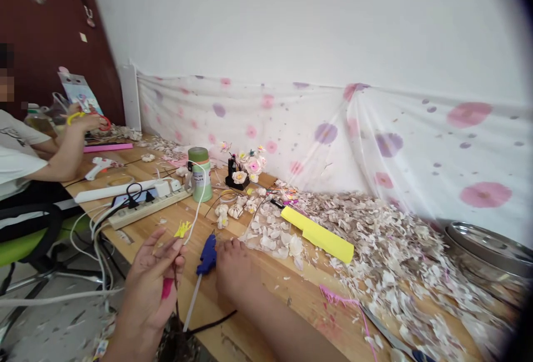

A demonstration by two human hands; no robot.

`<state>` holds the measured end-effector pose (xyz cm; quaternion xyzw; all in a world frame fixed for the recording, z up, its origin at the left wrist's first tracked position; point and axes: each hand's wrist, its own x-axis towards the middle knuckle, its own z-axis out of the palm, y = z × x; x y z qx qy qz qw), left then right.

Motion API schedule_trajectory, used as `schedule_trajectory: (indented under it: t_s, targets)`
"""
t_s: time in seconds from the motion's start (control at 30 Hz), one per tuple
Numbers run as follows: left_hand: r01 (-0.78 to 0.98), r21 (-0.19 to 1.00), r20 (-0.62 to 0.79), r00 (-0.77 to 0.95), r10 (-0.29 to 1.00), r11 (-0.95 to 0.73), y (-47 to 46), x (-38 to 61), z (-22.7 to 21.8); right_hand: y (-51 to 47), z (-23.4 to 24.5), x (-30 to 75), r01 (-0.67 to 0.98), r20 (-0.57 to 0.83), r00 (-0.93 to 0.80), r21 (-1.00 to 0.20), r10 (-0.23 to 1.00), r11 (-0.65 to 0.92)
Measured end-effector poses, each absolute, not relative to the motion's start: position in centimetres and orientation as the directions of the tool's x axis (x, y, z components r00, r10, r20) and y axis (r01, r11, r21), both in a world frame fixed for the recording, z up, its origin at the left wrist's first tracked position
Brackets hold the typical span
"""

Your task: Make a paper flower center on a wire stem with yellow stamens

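Note:
My left hand [152,281] is raised near the table's front edge, its fingers pinched on a thin stem with small yellow stamens [182,230] at the top; a pink piece [166,288] shows under the palm. My right hand [234,270] rests palm down on the wooden table [291,290], fingers curled beside a blue glue gun [207,259] with its glue stick [191,303] sticking out behind. Whether it holds anything I cannot see. White petal scraps [275,234] lie just beyond it.
A power strip [147,206] with white cables, a green bottle [200,174], a small flower bunch [245,170], a yellow sheet [318,234], scissors [391,337] and a metal bowl [487,248] share the table. A person at the left holds scissors [87,120]. A flowered cloth hangs behind.

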<state>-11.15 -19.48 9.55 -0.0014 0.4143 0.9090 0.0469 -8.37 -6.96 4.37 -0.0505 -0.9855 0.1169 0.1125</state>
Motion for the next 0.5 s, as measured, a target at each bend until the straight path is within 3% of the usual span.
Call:
schedule_trajectory:
  t_s: [0.17,0.37,0.47,0.5]
  targets:
    - [-0.154,0.743,-0.095,-0.988,0.126,-0.652,-20.5,-12.7,9.0,-6.0,2.6,-9.3,0.097,0.206,-0.964,-0.317,0.169,0.943]
    - [-0.186,0.734,-0.114,-0.982,0.151,-0.653,-21.1,-13.6,9.1,-3.2,3.4,-5.7,0.061,0.226,-0.955,-0.491,0.195,0.869]
    - [-0.1,0.773,-0.048,-0.994,0.1,-0.626,-20.6,-13.6,9.1,-2.4,3.4,-2.3,0.012,0.249,-0.939,-0.665,0.236,0.747]
    - [-0.059,0.788,-0.019,-0.997,0.071,-0.613,-20.2,-13.5,9.1,-2.4,3.2,-1.0,-0.033,0.264,-0.921,-0.784,0.286,0.62]
